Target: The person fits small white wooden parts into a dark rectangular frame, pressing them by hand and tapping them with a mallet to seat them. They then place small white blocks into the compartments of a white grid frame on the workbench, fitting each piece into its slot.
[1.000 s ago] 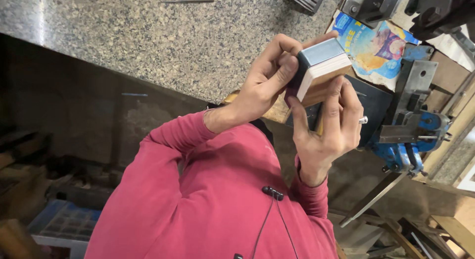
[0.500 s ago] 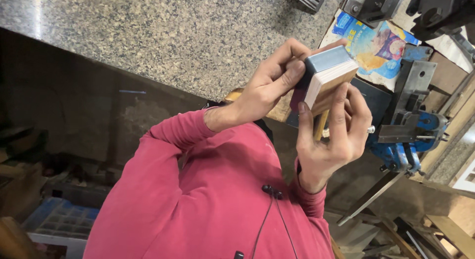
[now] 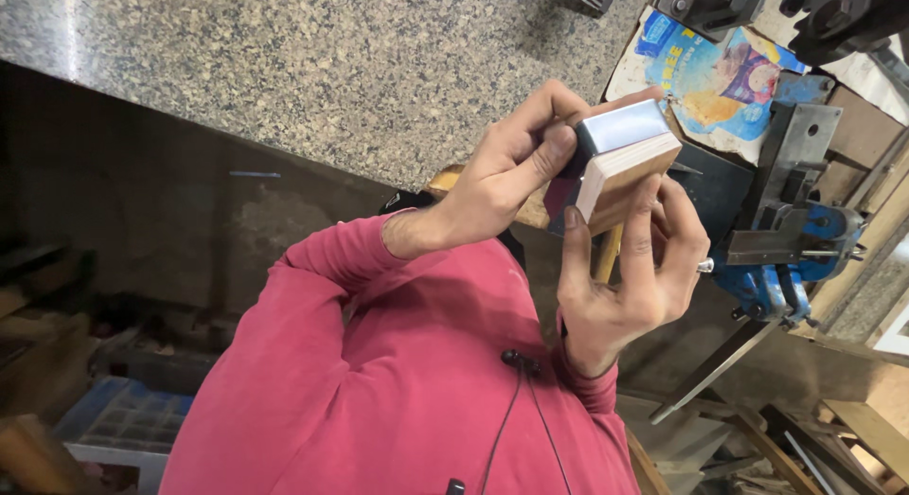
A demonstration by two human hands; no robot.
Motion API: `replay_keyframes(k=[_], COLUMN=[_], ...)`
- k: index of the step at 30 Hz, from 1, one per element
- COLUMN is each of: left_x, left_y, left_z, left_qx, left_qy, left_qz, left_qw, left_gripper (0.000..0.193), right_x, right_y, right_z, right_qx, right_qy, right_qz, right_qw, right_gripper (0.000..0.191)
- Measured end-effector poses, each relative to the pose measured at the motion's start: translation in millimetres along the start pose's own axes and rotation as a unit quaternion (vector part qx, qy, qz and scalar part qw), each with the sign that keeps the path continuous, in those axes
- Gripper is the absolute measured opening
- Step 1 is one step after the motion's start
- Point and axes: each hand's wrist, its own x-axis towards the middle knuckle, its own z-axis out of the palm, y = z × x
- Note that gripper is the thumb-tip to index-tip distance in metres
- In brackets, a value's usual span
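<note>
We hold a small wooden block [image 3: 620, 178] with a pale blue-white face up in front of our chest, just short of the blue bench vise [image 3: 791, 268]. Our left hand [image 3: 507, 173] pinches its near end between thumb and fingers, while our right hand [image 3: 630, 277] cups it from below, fingers curled up its side. The block's long axis runs from our left hand toward the vise, and both hands touch it. A blue compartment tray [image 3: 123, 424] sits well away from the vise; we cannot tell its contents.
</note>
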Motion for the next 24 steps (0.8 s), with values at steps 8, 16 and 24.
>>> replay_keyframes(k=[8, 16, 24], left_x=[-1.8, 1.8, 4.9], left_y=[6.2, 11.3, -7.0], left_z=[3.4, 9.1, 10.1], left_qx=[0.087, 0.110, 0.030], left_qy=[0.027, 0.014, -0.011], left_qz=[-0.014, -0.053, -0.006], left_qw=[0.996, 0.992, 0.999], left_gripper=[0.024, 0.019, 0.021], right_x=[-2.1, 3.1, 11.6], right_y=[2.0, 7.8, 8.4], right_z=[2.9, 2.2, 4.0], right_qx=[0.003, 0.019, -0.013], right_qy=[0.007, 0.005, 0.019], right_qz=[0.005, -0.004, -0.025], right_qw=[1.000, 1.000, 0.999], right_gripper=[0.066, 0.066, 0.062])
